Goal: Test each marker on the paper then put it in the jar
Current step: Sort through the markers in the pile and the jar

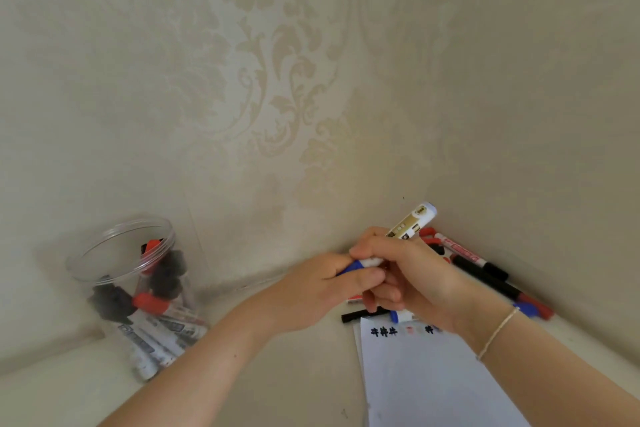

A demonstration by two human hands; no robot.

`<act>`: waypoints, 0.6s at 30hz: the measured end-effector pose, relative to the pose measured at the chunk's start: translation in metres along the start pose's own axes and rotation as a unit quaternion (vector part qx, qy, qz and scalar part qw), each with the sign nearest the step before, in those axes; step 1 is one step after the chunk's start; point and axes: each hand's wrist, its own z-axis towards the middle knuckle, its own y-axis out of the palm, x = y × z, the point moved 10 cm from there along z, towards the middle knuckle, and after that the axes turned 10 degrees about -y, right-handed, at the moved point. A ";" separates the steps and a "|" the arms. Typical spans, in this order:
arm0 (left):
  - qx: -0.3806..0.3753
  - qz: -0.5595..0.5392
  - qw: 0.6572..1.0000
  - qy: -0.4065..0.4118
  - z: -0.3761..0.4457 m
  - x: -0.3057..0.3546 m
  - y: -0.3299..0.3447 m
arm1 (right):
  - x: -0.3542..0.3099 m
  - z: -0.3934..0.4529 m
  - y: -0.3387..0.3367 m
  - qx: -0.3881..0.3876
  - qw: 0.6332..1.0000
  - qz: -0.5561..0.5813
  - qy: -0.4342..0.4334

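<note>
the marker [410, 224] is held above the paper's [433, 374] top edge, its barrel grasped by the right hand [412, 282], its blue cap [353, 267] pinched by the left hand [322, 291]. the cap is best drawn straight off, along the barrel. open paper lies below the marks [382, 331]. the jar [138, 284] stands well apart on the left, loose markers [481, 267] crowd the corner behind.

Two bare forearms, no sleeves showing. Right hand [412, 279]: thin pale cord bracelet [497, 333] just behind it at wrist, single strand, approx. cream/off-white. Left hand [322, 291]: no rings, no watch, nails short & unpainted.
</note>
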 end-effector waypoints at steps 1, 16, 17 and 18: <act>-0.013 -0.013 1.000 0.002 0.001 0.001 0.004 | 0.000 -0.002 -0.002 0.001 1.000 -0.001 -0.002; -0.099 -0.142 0.985 -0.008 0.017 -0.005 0.023 | 0.005 -0.005 -0.016 -0.009 1.000 0.029 0.001; -0.102 -0.140 0.985 -0.006 0.017 -0.004 0.024 | 0.004 -0.005 -0.017 -0.009 1.000 0.030 0.001; -0.105 -0.141 0.984 -0.006 0.018 -0.003 0.024 | 0.003 -0.005 -0.018 -0.010 0.999 0.031 -0.001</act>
